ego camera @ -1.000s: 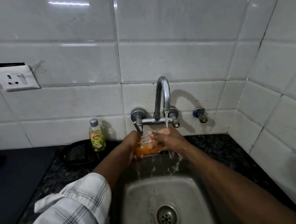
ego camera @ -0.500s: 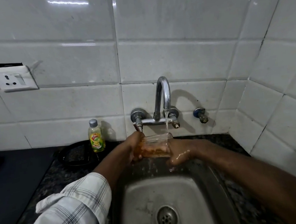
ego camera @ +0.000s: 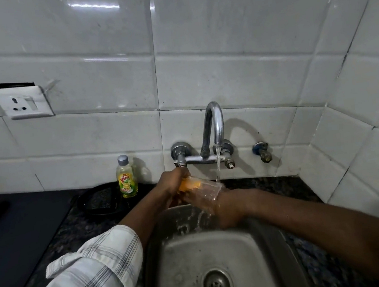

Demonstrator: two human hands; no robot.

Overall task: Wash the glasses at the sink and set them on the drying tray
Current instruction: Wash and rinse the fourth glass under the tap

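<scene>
Steel sink (ego camera: 184, 260), glass (ego camera: 208, 189) tilted between left hand (ego camera: 171, 182) and right hand (ego camera: 230, 209), both grips closed round it

A dish soap bottle (ego camera: 126, 178) stands upright at 9 o'clock against the white wall tiles (ego camera: 224, 81). A wall socket (ego camera: 23, 102) sits at 10 o'clock, a small valve (ego camera: 263, 152) at 3 o'clock.

Glossy chrome tap (ego camera: 213, 126), dull scuffed steel sink (ego camera: 221, 254), clear glass (ego camera: 206, 189), glossy tiles (ego camera: 224, 81)
</scene>
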